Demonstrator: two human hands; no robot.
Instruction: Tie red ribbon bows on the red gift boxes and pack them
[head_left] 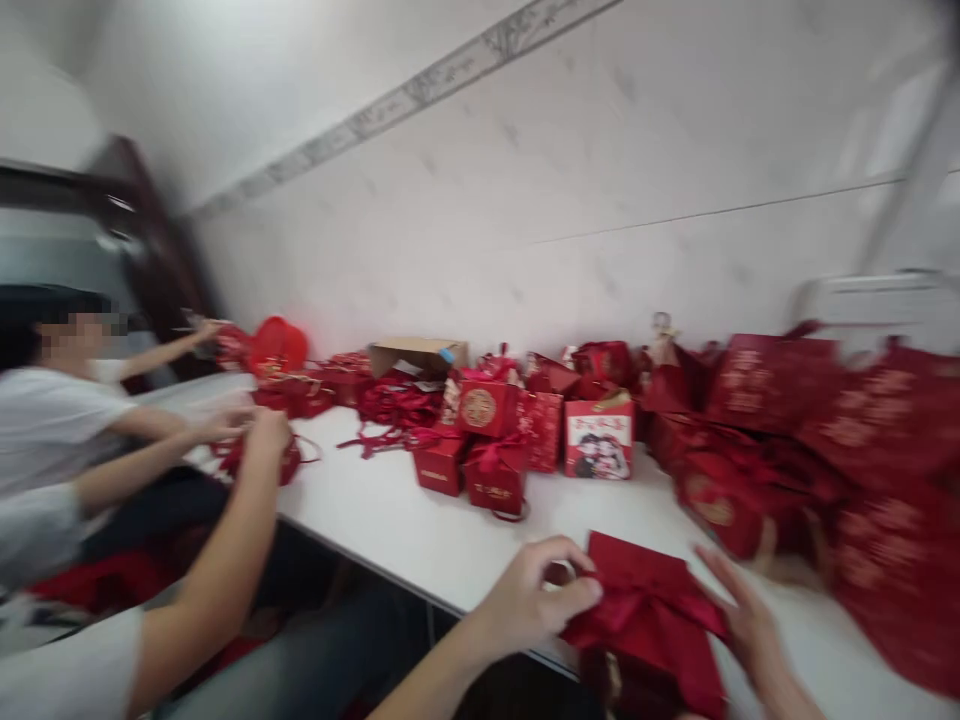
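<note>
1. So the bow box, dark red with a ribbon tied across it, is right between the two hands. Lid's down, so can't tell what's inside, or whether it's sitting fully on the table.
2. Left hand: curled at the bow box's left side, thumb and finger pinching the ribbon's end.
3. Right hand: just right of the bow box, fingers stretched out. Can't tell if it's gripping the ribbon too.
4. Beyond and left of the bow box there's a stack: a gold-emblem box on top of two smaller boxes. Contents hidden.
5. Straight beyond the bow box, a picture box with cartoon figures stands upright.
6. Right of the bow box, a heap of red bags with gold print. Can't see into them.
7. Farther left of the bow box: a brown carton behind loose straps, then an orange-red tub, contents too blurry.
8. Left of the bow box, a co-worker's hand is at another red item.
9. The table under most of this is white. Behind the bow box rises a pale marbled wall with a grey patterned strip.
</note>
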